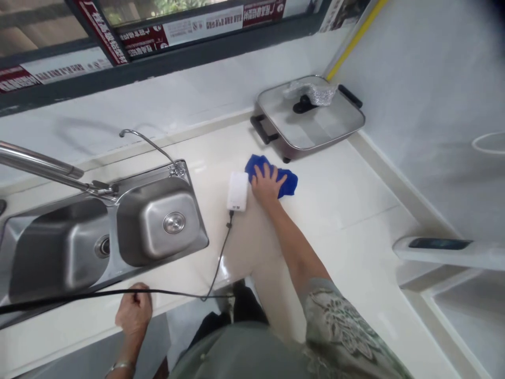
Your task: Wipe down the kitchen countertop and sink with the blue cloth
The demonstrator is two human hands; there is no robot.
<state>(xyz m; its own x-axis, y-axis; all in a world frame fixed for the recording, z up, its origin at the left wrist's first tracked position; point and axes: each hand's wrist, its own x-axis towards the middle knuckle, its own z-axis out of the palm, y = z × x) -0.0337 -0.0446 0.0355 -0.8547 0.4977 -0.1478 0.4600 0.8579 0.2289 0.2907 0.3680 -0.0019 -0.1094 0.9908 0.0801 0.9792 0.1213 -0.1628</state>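
Observation:
My right hand (266, 184) lies with fingers spread on a crumpled blue cloth (290, 181), pressing it against the white countertop (339, 205). Just left of that hand is a white power bank (238, 191), with a dark cable (221, 252) plugged into its near end. My left hand (134, 309) is curled closed at the counter's front edge, below the sink. Nothing shows in its fingers, and the cable crosses in front of it in the view.
A steel double-bowl sink (201, 239) with a tall faucet (148, 139) is set in at left. Against the back wall stands a rectangular electric pan (276, 145) with a glass lid and black handles. A white device (437, 252) juts in at right.

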